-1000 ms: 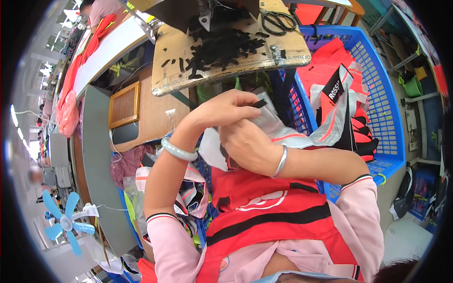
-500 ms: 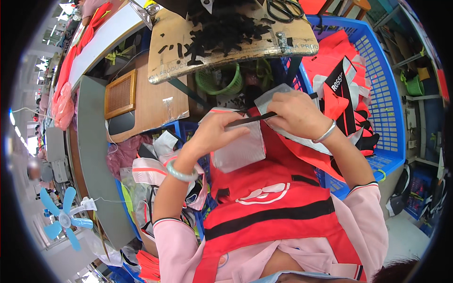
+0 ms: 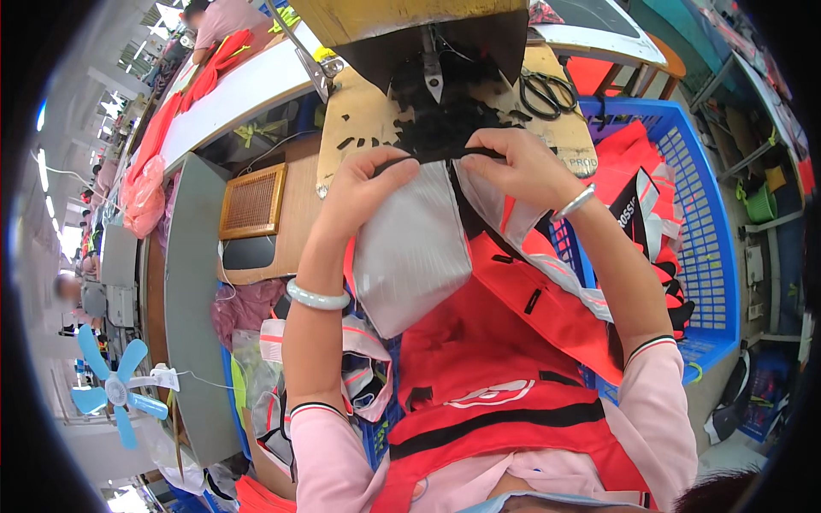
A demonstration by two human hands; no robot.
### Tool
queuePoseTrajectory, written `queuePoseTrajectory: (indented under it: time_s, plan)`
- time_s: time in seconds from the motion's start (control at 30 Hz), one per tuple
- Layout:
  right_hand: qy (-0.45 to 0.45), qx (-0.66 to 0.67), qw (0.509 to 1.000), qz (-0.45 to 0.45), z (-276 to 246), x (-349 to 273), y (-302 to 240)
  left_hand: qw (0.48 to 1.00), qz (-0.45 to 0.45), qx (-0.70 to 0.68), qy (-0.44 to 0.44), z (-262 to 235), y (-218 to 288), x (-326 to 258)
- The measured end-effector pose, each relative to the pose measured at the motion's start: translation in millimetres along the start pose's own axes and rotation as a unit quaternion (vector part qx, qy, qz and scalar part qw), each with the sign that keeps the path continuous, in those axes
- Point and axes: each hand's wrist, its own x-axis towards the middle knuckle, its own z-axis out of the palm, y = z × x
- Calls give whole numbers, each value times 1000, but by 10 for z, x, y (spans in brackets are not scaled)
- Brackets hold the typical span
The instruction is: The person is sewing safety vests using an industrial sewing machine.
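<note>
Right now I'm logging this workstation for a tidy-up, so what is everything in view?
garment: one, red with grey lining and black trim, on the lap and raised to the machine
strip: one, black, pinched at the garment's top edge
board: one, tan, strewn with black scraps
scissors: one, black, on the board's right
basket: one, blue, right, holding red garments
fan: one, blue, lower left
wooden box: one, brown, on the left table
bangle: one, pale green, left wrist
bracelet: one, silver, right wrist
left hand: grips strip and lining
right hand: grips strip's right end
</note>
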Motion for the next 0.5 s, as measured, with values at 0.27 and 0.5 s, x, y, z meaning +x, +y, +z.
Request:
queuePoseTrajectory:
  time_s: [0.27, 0.5]
  plan:
    - [-44, -40, 997, 39, -151, 451, 314, 993, -81, -85, -27, -121, -159, 569]
    - [-58, -45, 996, 52, -153, 693, 478, 985, -108, -135, -23, -180, -240, 784]
